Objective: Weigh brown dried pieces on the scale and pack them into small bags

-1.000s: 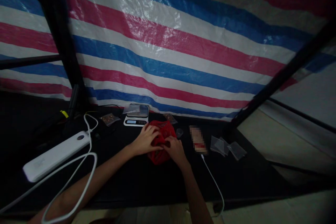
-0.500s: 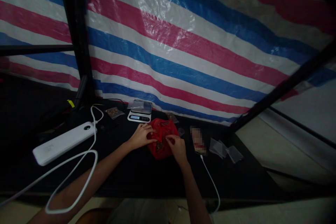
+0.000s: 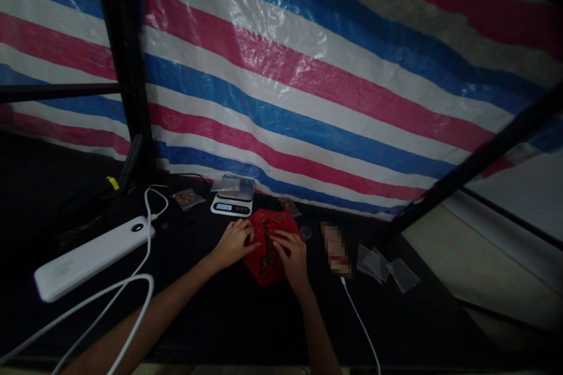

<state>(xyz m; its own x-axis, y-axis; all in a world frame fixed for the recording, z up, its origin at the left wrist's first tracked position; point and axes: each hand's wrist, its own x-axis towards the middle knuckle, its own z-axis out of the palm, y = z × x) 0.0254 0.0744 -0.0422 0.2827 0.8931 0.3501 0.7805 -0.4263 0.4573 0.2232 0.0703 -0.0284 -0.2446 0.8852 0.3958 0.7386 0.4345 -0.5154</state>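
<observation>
A red plastic bag (image 3: 278,221) sits on the black table with its mouth spread open. Small brown pieces (image 3: 266,246) show inside it, too dim to name. My left hand (image 3: 234,244) grips the bag's left rim, thumb toward the opening and fingers curled over the edge. On the opposite side my right hand (image 3: 292,253) holds the right rim, its fingers bent over the mouth. Just behind the bag stands a white digital scale (image 3: 232,206) with a lit display. A clear plastic bag (image 3: 226,186) lies across its top.
Filled clear pouches (image 3: 187,198) lie left of the scale and behind the red bag. A white power bank (image 3: 94,259) with a looping cable is at left. Rightward are a blurred-out phone (image 3: 336,249) on a cable and several clear bags (image 3: 403,275). Striped sheeting (image 3: 281,99) hangs behind.
The bag's mouth has been pulled wider, showing more of the brown contents. My right-hand fingers have straightened somewhat over the rim. The whole view has tilted slightly, shifting the table lower.
</observation>
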